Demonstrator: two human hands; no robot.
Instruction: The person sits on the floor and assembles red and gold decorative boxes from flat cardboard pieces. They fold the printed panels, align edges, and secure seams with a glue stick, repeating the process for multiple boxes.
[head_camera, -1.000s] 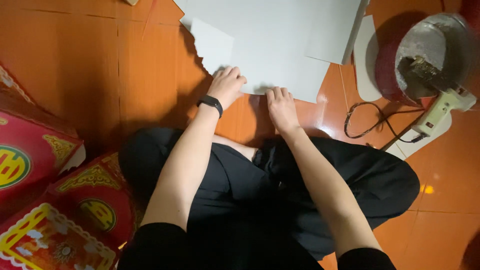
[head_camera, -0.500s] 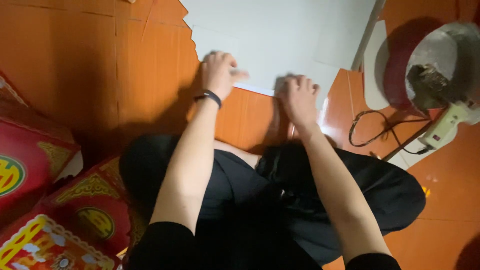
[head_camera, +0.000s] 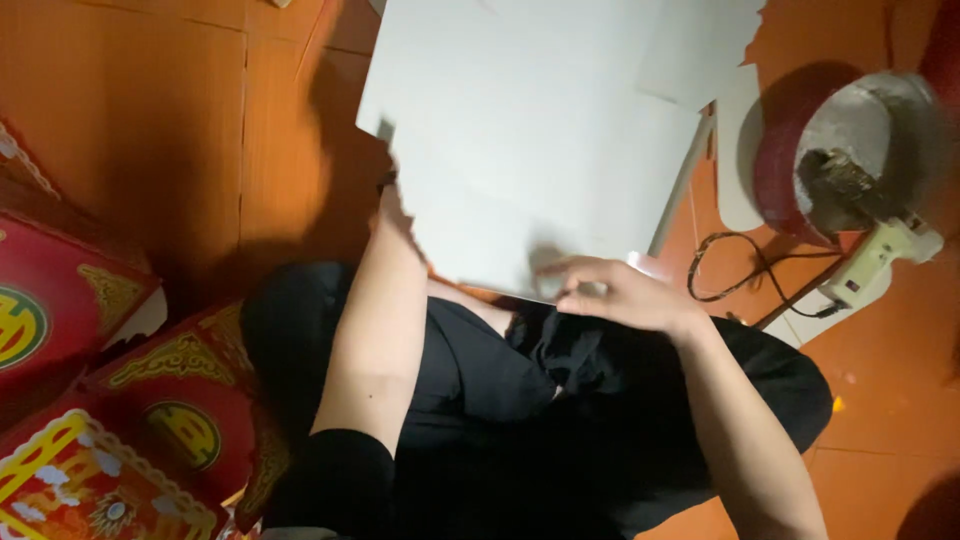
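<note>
I sit cross-legged in black trousers on an orange tiled floor. A large white sheet of card (head_camera: 540, 150) is lifted off the floor and tilted toward me. My left forearm (head_camera: 385, 300) reaches up under its left edge. My left hand is hidden behind the sheet from the wrist on and seems to hold it from below. My right hand (head_camera: 620, 295) grips the sheet's lower edge, fingers spread along it just above my lap.
Red and gold decorated boxes (head_camera: 110, 400) are stacked at the lower left. At the right stand a round red and grey pot (head_camera: 860, 140) and a pale corded hand tool (head_camera: 880, 255) with a black cable (head_camera: 740, 270). More white sheets (head_camera: 700, 40) lie at the top right.
Both hands were pressing flat on the sheet on the floor. Now the sheet is raised toward me, covering my left hand, and my right hand has shifted to its lower edge.
</note>
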